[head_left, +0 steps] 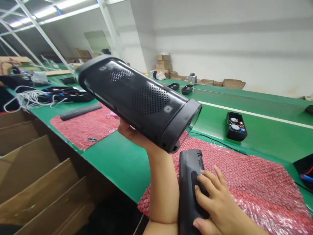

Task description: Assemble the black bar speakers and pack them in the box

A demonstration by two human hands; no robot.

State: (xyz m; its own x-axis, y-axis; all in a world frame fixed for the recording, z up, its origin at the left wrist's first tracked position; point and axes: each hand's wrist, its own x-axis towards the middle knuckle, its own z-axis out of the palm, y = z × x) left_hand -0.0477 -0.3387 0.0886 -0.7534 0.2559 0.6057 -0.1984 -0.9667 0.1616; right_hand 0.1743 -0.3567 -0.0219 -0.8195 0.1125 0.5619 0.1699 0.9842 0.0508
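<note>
My left hand is raised and wrapped round a black speaker housing from below, most of its fingers hidden behind it. The housing is tilted, with two patches of round holes and a small square pad near each patch; its near end shows an opening. Below it, a second black speaker body lies on the red bubble wrap. My right hand rests on that body's right side, fingers spread and not wrapped round it.
A shell with exposed speakers sits on the green bench. A dark grille strip lies on another bubble-wrap sheet at left, beyond which are white cables. Cardboard boxes stand below the bench's left edge.
</note>
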